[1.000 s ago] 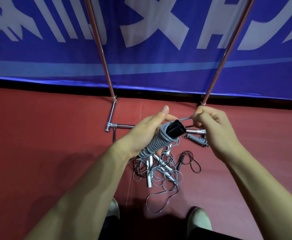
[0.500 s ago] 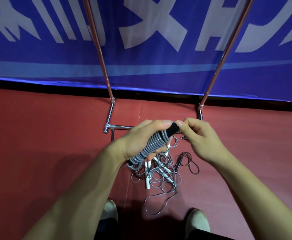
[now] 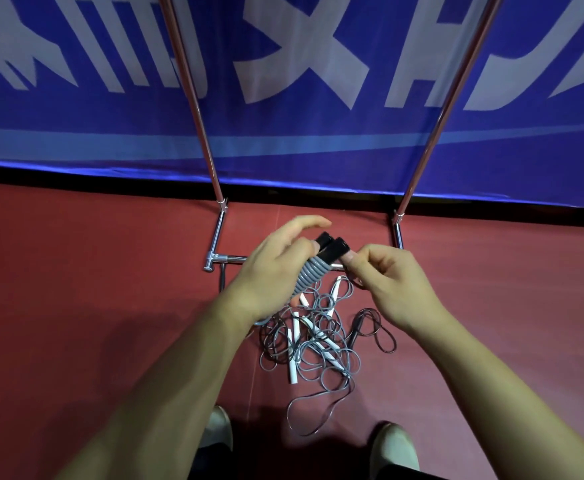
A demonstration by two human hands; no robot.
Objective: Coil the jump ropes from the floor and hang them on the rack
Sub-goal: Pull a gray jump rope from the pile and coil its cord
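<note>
Wound rope (image 3: 313,275) is gripped by left hand (image 3: 273,268), tip pinched by right hand (image 3: 387,285), long axis angled toward rack (image 3: 197,109) beyond.

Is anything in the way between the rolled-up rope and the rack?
Nothing visible is. The left hand holds the coiled rope close to the rack, with only open air between them. The other ropes lie tangled on the floor below. The rack's top is out of view.

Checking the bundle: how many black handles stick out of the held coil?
2, side by side atop the coil: far handle beside the left hand, near handle pinched by the right hand.
</note>
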